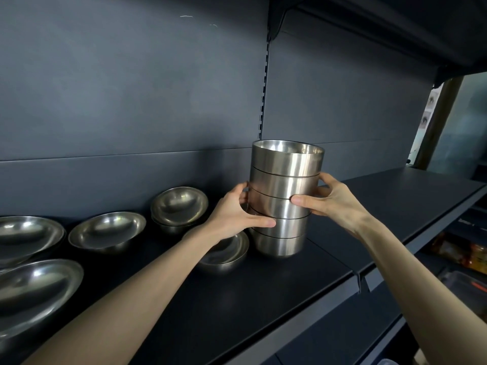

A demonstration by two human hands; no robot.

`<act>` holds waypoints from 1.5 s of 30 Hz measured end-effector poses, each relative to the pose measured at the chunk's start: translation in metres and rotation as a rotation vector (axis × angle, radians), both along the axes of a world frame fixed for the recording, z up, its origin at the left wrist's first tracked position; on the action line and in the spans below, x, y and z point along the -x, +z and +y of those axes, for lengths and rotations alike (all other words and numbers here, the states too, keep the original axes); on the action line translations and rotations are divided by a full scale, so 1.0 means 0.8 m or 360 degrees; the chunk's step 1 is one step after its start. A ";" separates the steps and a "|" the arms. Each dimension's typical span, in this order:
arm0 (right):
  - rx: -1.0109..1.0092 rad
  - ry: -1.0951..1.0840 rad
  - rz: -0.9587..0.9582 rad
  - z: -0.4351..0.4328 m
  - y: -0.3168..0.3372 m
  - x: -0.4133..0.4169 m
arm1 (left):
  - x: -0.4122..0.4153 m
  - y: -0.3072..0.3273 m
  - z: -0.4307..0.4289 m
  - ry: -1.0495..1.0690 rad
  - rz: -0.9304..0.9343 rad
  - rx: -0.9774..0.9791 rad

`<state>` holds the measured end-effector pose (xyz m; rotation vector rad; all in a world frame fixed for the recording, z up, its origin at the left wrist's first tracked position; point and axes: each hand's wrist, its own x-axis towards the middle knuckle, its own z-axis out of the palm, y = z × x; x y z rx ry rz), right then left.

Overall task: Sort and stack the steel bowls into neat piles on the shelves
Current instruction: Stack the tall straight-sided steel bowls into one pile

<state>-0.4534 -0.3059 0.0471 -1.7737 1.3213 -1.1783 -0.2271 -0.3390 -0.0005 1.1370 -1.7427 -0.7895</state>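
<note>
A tall stack of several straight-sided steel bowls (286, 167) stands on the dark shelf (263, 293), leaning slightly right toward its top. My left hand (237, 214) grips the stack's left side low down, thumb across the front. On the other side my right hand (332, 198) clasps it a little higher. To the left, wide shallow steel bowls lie on the shelf: a small nested pile (179, 206) by the back wall, one bowl (106, 231), two large ones (29, 235) (34, 291), and a bowl (229, 252) partly hidden under my left wrist.
The shelf's back panel (131, 88) rises close behind the bowls, and an upper shelf (395, 27) overhangs at top right. The shelf's right half (395, 201) is bare. Below right, lower shelves hold packaged goods (463, 251).
</note>
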 end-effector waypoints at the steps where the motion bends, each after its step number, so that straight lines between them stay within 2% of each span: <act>1: -0.0006 -0.0010 0.0003 0.000 -0.002 0.001 | 0.000 -0.002 0.000 -0.0002 -0.0010 -0.0014; 19: -0.0066 0.0146 -0.0087 -0.005 -0.023 -0.005 | -0.009 -0.015 -0.005 -0.0034 -0.0051 -0.0087; 32: -0.0106 0.0113 -0.0015 -0.006 -0.023 -0.005 | -0.010 -0.003 0.007 0.0047 -0.0315 -0.0015; 38: -0.0079 -0.0089 0.0271 0.004 -0.017 -0.008 | -0.007 0.013 0.029 0.0106 -0.0604 0.0028; 45: -0.0060 -0.0238 0.0765 0.050 -0.009 -0.014 | -0.027 0.044 0.081 0.0201 -0.1211 0.0190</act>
